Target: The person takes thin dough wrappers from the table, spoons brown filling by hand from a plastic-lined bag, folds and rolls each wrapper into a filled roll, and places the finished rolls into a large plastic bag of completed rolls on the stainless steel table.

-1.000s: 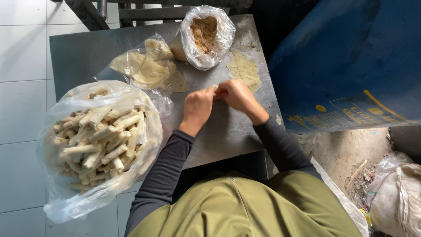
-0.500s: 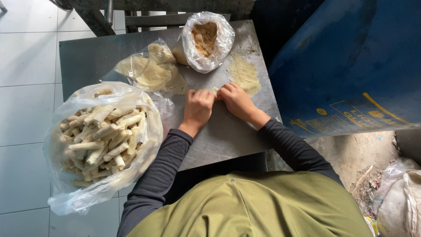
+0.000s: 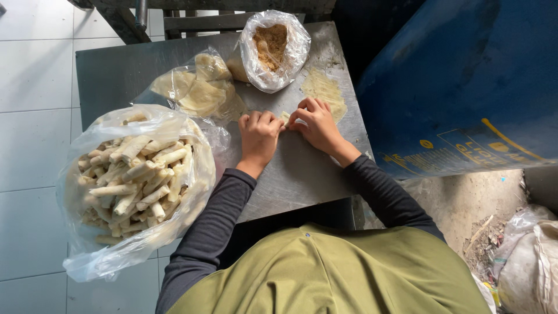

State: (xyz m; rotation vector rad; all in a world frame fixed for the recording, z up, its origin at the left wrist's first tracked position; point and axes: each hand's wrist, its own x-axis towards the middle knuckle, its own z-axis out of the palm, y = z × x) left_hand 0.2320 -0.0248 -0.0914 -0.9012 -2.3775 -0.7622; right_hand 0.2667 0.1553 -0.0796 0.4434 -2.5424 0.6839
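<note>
Pale dough wrapper (image 3: pixel 285 118) pinched between both hands near middle of grey metal surface (image 3: pixel 302 174). Left hand (image 3: pixel 258 135) palm down, fingers (image 3: pixel 260 118) curled in tight, tips pressing on left end of wrapper. Right hand (image 3: pixel 315 123) just beside, touching left hand at fingertips, fingers (image 3: pixel 302 110) bent and closed over right end of wrapper. Most of wrapper hidden under both hands; only small pale strip visible between them. Cannot tell whether rolled or flat.

Just beyond right hand, thin flat wrapper sheet (image 3: pixel 324 92) lying on surface, touching nothing else. Clear bag of brown crumbly filling (image 3: pixel 271 47) standing open at far edge. Clear bag of stacked pale wrappers (image 3: pixel 197 90) left of it, near left hand. Large clear plastic bag of finished rolls (image 3: pixel 139 174) at left near corner, heaped with pale stick-shaped rolls, hanging partly over surface edge. Dark long sleeves (image 3: pixel 215 227) on both arms, olive-green top (image 3: pixel 325 273) at bottom. Blue drum (image 3: pixel 465 81) at right, close against surface. White tiled floor (image 3: pixel 35 87) at left.
</note>
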